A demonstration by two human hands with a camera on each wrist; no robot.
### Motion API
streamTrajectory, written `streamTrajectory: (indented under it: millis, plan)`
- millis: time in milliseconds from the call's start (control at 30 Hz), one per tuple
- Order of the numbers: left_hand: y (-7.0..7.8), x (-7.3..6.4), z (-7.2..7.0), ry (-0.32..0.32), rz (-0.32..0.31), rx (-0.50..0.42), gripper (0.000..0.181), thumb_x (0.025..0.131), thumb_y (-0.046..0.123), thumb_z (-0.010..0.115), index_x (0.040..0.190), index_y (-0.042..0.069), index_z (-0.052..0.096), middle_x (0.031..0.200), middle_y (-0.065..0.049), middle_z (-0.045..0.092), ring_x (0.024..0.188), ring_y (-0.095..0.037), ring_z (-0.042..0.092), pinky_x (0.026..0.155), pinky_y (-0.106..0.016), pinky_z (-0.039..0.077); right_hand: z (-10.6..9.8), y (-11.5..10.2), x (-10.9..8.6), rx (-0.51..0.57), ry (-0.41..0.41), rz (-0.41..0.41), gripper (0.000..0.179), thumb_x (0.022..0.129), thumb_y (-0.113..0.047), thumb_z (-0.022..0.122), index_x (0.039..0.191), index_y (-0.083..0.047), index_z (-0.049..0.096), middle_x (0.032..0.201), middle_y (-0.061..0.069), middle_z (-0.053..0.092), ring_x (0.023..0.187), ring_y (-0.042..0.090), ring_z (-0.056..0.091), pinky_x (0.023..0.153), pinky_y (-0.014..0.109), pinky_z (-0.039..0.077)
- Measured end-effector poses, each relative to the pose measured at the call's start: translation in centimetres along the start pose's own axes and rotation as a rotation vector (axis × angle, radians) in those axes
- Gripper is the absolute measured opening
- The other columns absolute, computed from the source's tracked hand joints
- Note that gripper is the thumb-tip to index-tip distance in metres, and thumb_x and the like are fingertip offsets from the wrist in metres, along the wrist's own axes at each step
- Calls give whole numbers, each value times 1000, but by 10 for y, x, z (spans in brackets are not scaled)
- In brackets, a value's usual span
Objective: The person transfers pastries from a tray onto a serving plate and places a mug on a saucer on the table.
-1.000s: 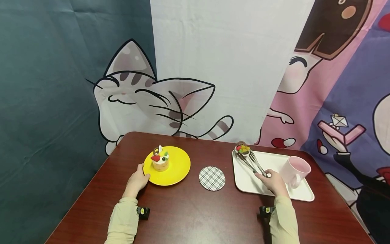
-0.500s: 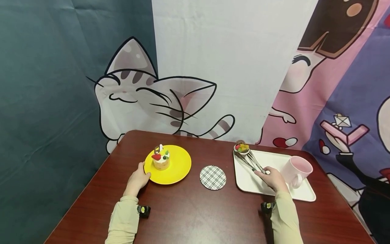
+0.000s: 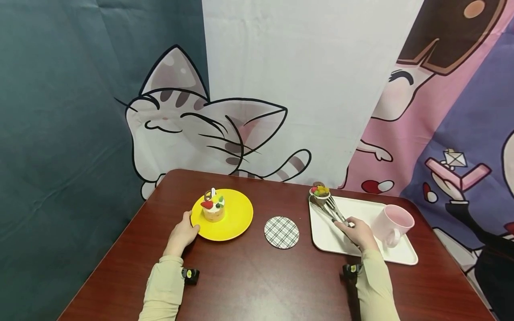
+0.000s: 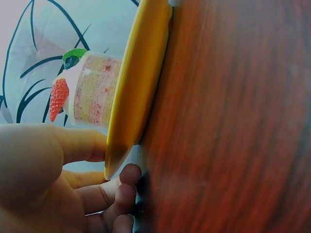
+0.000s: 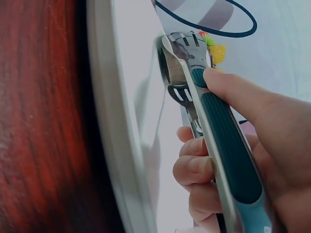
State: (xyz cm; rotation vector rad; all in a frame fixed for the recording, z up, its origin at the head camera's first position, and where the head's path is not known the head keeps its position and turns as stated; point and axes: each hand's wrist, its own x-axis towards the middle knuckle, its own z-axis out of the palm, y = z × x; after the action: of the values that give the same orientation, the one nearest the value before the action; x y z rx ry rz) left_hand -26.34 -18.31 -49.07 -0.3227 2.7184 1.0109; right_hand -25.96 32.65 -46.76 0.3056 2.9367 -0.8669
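My left hand pinches the left rim of a yellow plate, thumb above and fingers curled under it in the left wrist view. A small strawberry-topped cup cake stands upright on that plate. In my right hand I grip metal tongs with a teal handle inlay, thumb on top and fingers curled round the underside. The tongs' ends lie on either side of a small fruit-topped cake, over the far left corner of the white tray.
A pink mug stands on the tray's right part, right beside my right hand. Between plate and tray lies a round checked coaster on the dark red-brown table. A printed cloth hangs behind the table.
The fruit-topped cake, between the tongs, appears slightly higher against the tray corner. The tongs' ends look a little closer together. My left hand stays on the plate; the head view shifts slightly.
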Motion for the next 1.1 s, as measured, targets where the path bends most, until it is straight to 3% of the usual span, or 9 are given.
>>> streamTrajectory:
  millis: [233, 467, 667, 933, 1100]
  plan:
    - [-1, 1, 1, -2, -12, 0, 63, 89, 23, 42, 140, 3, 11, 137, -29, 33, 116, -41, 43, 97, -53, 35, 3, 1, -2, 12, 27, -25, 61, 78, -53, 56, 115, -4, 56, 77, 9, 62, 54, 12, 52, 52, 25, 38]
    - [0, 1, 1, 5, -9, -3, 62, 90, 23, 42, 140, 3, 11, 137, -28, 33, 115, -40, 43, 97, -53, 35, 5, 4, -8, 3, 81, -58, 55, 79, -50, 57, 112, -6, 60, 73, 8, 64, 48, 9, 51, 50, 25, 37]
    - [1, 1, 0, 9, -6, 2, 62, 90, 23, 42, 140, 3, 12, 137, -28, 34, 115, -40, 44, 96, -52, 36, 7, 6, -15, -2, 105, -68, 59, 79, -50, 57, 115, -3, 59, 88, 17, 66, 48, 11, 52, 51, 25, 39]
    - [1, 1, 0, 6, -2, -8, 62, 90, 23, 43, 140, 3, 12, 136, -28, 34, 114, -40, 44, 96, -53, 36, 8, 14, -21, -17, 140, -74, 63, 79, -54, 54, 117, -3, 58, 94, 16, 65, 62, 12, 54, 59, 25, 41]
    - [0, 2, 0, 7, 2, -6, 62, 90, 23, 43, 139, 3, 12, 136, -29, 35, 113, -40, 45, 96, -53, 36, 10, 18, -25, -13, 174, -97, 59, 79, -53, 55, 113, -5, 61, 103, 19, 64, 81, 25, 60, 73, 36, 45]
